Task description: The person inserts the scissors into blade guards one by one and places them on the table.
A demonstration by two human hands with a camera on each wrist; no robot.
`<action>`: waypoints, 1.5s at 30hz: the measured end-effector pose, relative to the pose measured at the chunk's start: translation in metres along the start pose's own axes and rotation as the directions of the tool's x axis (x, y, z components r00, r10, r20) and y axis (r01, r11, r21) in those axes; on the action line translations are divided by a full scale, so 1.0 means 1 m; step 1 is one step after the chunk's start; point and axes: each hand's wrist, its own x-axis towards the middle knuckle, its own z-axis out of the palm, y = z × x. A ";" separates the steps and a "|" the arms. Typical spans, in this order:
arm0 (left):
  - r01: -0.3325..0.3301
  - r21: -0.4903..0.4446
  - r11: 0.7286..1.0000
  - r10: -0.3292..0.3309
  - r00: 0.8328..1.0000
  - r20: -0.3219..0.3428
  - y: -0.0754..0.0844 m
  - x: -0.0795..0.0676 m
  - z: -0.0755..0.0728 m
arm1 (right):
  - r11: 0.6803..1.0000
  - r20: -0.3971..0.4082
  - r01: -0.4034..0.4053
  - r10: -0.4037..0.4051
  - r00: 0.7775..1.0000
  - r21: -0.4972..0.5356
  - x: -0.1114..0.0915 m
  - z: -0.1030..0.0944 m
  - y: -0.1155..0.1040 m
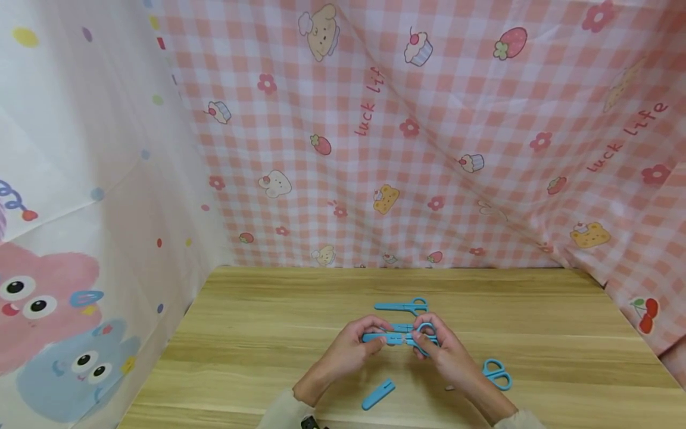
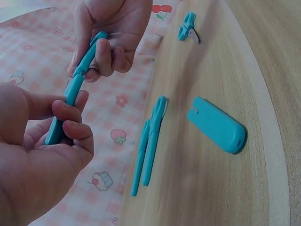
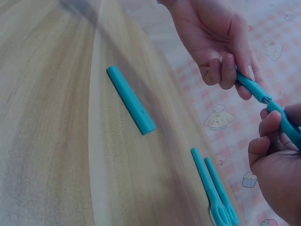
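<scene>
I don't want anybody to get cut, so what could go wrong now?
Bare metal shows between the blue plastic-looking cover in the left hand and the blue-handled scissors in the right hand; if they slip, a finger might get nicked.
In the head view, the right forearm crosses over another pair of blue-handled metal scissors; their blade looks uncovered, so the arm could brush it.

Wood-grain desk (image 1: 257, 333). Toward far side, two blue sheathed scissors: far pair (image 1: 396, 306), nearer pair (image 1: 402, 328) partly hidden. Nearer, loose blue sheath (image 1: 379, 394), lying diagonally. Right of it, unsheathed blue-handled scissors (image 1: 490, 374).
</scene>
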 end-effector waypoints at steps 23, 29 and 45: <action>-0.007 0.044 0.999 0.007 1.000 -0.014 -0.002 0.002 0.002 | 0.998 -0.038 0.067 -0.067 0.997 0.008 -0.001 0.006 0.011; -0.009 0.052 0.999 0.010 1.000 -0.021 -0.001 0.002 0.003 | 0.997 -0.044 0.071 -0.071 0.996 -0.003 -0.001 0.007 0.012; -0.044 0.071 0.997 0.046 0.999 -0.021 -0.001 0.001 0.003 | 0.998 -0.059 0.055 -0.054 0.997 0.011 -0.001 0.012 0.011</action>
